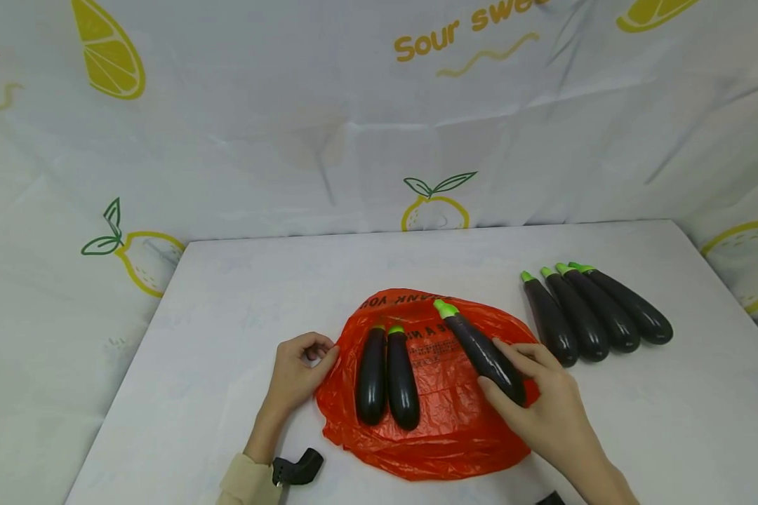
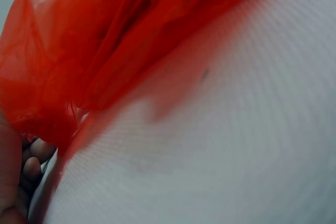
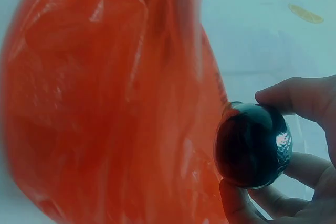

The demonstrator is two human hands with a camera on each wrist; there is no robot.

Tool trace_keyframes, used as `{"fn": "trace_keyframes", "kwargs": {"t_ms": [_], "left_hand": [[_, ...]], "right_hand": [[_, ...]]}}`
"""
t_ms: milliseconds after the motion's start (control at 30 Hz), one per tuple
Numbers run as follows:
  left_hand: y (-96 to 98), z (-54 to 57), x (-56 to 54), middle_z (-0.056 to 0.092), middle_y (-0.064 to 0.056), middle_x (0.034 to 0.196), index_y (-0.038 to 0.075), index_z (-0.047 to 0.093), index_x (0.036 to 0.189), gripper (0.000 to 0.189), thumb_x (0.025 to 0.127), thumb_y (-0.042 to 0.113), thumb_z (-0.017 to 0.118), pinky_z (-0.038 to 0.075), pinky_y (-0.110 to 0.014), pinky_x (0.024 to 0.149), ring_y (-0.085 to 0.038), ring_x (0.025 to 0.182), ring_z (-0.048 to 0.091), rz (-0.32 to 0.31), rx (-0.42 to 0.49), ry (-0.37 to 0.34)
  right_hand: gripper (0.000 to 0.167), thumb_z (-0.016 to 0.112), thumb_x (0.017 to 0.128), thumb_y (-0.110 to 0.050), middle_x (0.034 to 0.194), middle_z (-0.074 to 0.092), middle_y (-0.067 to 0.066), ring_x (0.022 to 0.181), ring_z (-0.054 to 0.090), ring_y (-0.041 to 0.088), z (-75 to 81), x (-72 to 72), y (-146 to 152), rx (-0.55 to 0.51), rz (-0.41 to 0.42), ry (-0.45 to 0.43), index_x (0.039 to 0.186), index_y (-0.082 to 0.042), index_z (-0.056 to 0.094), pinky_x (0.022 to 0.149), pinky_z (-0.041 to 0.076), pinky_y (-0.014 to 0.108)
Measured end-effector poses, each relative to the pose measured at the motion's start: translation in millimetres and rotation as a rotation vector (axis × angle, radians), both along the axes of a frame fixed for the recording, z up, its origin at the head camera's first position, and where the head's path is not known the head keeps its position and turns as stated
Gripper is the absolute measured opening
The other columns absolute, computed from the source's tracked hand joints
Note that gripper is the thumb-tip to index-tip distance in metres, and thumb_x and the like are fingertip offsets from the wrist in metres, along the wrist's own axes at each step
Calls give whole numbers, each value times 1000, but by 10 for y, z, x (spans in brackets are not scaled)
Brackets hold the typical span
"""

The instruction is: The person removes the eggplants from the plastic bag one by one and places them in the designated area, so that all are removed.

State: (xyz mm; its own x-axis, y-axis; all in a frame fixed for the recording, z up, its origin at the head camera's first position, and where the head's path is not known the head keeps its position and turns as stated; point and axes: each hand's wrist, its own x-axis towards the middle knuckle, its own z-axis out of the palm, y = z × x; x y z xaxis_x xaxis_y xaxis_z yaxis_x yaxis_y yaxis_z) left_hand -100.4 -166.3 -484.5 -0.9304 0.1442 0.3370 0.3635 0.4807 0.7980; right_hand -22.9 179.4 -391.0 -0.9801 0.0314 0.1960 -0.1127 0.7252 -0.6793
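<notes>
My right hand (image 1: 540,400) grips the thick end of a dark eggplant (image 1: 483,354) with a green stem, over the right part of a red plastic bag (image 1: 448,414). The right wrist view shows thumb and fingers around the round end of that eggplant (image 3: 253,148). With thumb and fingers, my left hand (image 1: 303,368) pinches the bag's left edge; in the left wrist view the red film (image 2: 58,87) runs into these fingers. Two more eggplants (image 1: 371,379) lie side by side on the bag's left half, stems pointing away from me.
Several eggplants (image 1: 606,315) lie in a slanted row on the white table (image 1: 227,301), to the right of the bag. Behind the table hangs a white cloth (image 1: 259,140) with lemon prints. A black wrist mount (image 1: 298,468) sits by the left sleeve.
</notes>
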Motion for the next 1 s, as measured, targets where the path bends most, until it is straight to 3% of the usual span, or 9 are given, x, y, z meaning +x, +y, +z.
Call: {"fn": "trace_keyframes", "kwargs": {"t_ms": [433, 533, 667, 1000], "left_hand": [[7, -9, -2, 68, 3, 72, 15, 75, 85, 10, 85, 6, 78, 48, -22, 63, -5, 67, 52, 8, 0, -2], [7, -12, -3, 68, 2, 72, 14, 75, 85, 9, 84, 5, 78, 48, -22, 63, -4, 68, 52, 10, -6, 2], [8, -8, -5, 68, 1, 72, 12, 75, 86, 9, 84, 4, 78, 47, -22, 63, -3, 68, 51, 14, -10, 9], [3, -15, -4, 68, 1, 72, 13, 75, 85, 7, 85, 6, 78, 48, -22, 62, -5, 68, 52, 8, -7, 2]], "right_hand": [[54, 87, 79, -15, 116, 63, 19, 99, 63, 36, 70, -34, 203, 10, -47, 24, 127, 1, 69, 65, 62, 46], [54, 87, 78, -15, 115, 63, 18, 96, 62, 35, 69, -50, 252, 15, -57, 37, 127, 1, 69, 65, 61, 35], [54, 87, 77, -13, 115, 63, 19, 93, 62, 33, 73, -78, 320, 26, -69, 65, 127, 0, 69, 65, 51, 15], [56, 85, 76, -6, 114, 62, 27, 89, 62, 39, 62, -166, 548, 43, -102, 126, 127, 7, 67, 68, 37, -1]]}}
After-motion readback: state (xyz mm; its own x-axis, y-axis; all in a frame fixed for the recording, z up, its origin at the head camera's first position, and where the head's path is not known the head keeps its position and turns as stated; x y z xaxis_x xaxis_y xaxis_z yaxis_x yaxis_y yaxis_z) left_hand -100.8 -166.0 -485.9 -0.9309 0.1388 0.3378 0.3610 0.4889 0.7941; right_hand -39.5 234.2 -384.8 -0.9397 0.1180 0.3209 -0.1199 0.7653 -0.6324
